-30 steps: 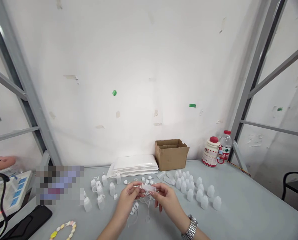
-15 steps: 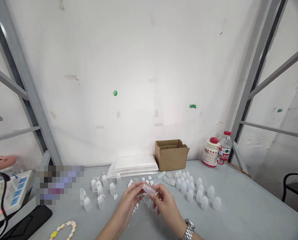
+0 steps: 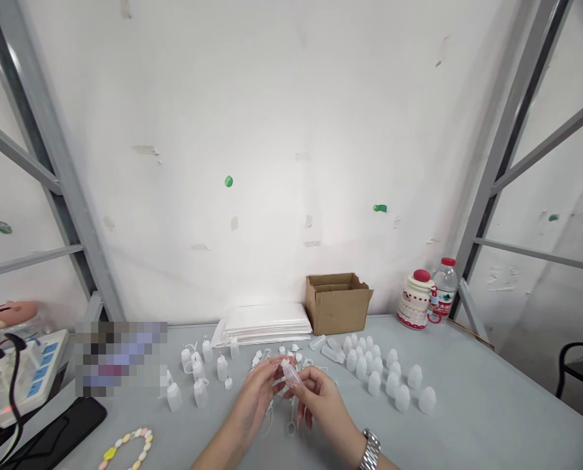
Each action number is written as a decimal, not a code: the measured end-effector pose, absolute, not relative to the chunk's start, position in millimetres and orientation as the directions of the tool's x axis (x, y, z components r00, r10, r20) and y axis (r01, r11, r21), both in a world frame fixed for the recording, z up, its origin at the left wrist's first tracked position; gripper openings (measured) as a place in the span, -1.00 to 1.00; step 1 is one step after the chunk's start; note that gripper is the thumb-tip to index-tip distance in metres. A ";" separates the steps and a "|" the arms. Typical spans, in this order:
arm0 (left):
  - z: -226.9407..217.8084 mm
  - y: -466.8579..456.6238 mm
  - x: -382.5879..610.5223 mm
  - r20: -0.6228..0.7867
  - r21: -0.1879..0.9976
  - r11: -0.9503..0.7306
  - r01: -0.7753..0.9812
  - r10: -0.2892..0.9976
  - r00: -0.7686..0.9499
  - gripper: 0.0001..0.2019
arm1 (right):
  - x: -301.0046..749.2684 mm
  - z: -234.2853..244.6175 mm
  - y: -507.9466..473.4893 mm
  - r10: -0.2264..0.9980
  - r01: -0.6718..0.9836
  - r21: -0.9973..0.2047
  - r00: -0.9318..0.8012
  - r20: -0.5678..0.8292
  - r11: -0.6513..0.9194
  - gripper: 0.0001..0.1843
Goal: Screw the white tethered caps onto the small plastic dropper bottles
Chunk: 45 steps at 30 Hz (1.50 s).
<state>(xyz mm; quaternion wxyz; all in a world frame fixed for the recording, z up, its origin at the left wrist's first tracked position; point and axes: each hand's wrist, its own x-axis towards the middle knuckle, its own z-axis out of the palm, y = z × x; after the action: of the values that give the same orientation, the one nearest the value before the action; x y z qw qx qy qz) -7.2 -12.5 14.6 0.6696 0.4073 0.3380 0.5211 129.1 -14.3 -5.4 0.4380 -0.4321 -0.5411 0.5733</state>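
Observation:
My left hand point(image 3: 258, 395) and my right hand point(image 3: 318, 399) meet over the grey table point(image 3: 467, 418), both pinched on one small translucent plastic bottle point(image 3: 289, 372) held tilted between them. A watch sits on my right wrist. Under the hands lie loose white caps and thin looped tethers point(image 3: 287, 418). To the left stand a few capped small bottles point(image 3: 198, 385). To the right stands a cluster of several uncapped translucent bottles point(image 3: 389, 378).
A cardboard box point(image 3: 337, 303) and a stack of white sheets point(image 3: 266, 322) sit by the wall. A red-lidded mug point(image 3: 415, 299) and a water bottle point(image 3: 442, 285) stand at the back right. A phone point(image 3: 56, 434), a bead bracelet point(image 3: 125, 447) and a power strip point(image 3: 31, 365) lie left.
The bottle has turned from lying nearly level between my hands to a steeper tilt. My hands have drawn closer together and a little nearer to me.

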 end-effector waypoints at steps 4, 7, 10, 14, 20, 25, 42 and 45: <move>15.9 -14.1 -6.0 -0.030 0.904 0.122 -0.410 0.974 0.225 -0.75 | 130.3 -6.1 -15.2 0.978 0.013 -1.000 -0.207 0.002 0.005 -0.54; 15.8 -13.7 -5.2 -0.033 0.918 0.113 -0.380 0.977 0.212 -0.75 | 132.8 -5.6 -18.5 0.985 0.170 -0.973 -0.104 0.140 0.156 -0.67; 14.5 -11.3 -5.1 -0.036 0.948 0.085 -0.306 0.986 0.162 -0.72 | 135.7 -4.5 -22.0 0.962 0.341 -0.901 -0.053 0.266 0.268 -0.80; 13.6 -8.8 -6.6 -0.009 0.983 0.021 -0.183 0.998 0.068 -0.70 | 137.9 -5.1 -23.4 0.956 0.420 -0.863 -0.051 0.287 0.281 -0.81; 12.5 -6.7 -11.0 -0.030 0.953 0.014 -0.303 0.998 -0.047 -0.67 | 138.2 -5.3 -22.3 0.956 0.438 -0.852 -0.072 0.286 0.288 -0.78; 11.1 -3.6 -13.2 -0.114 0.835 0.090 -0.542 0.993 -0.012 -0.72 | 137.9 -7.4 -21.6 0.948 0.399 -0.862 -0.086 0.305 0.314 -0.74; 5.3 -6.7 -4.8 -0.075 0.906 0.061 -0.420 0.997 -0.019 -0.72 | 132.5 -11.7 -22.6 0.967 0.312 -0.918 -0.139 0.212 0.246 -0.71; 4.7 -6.5 -5.9 -0.067 0.911 0.042 -0.411 0.997 -0.045 -0.73 | 132.9 -11.4 -22.9 0.967 0.320 -0.915 -0.142 0.209 0.245 -0.71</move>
<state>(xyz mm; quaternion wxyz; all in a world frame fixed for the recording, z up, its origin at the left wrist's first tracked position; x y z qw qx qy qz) -5.9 -6.5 4.7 0.5927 0.3554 0.4121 0.5938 132.9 -22.9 -11.4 0.4354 -0.4892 -0.6580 0.3716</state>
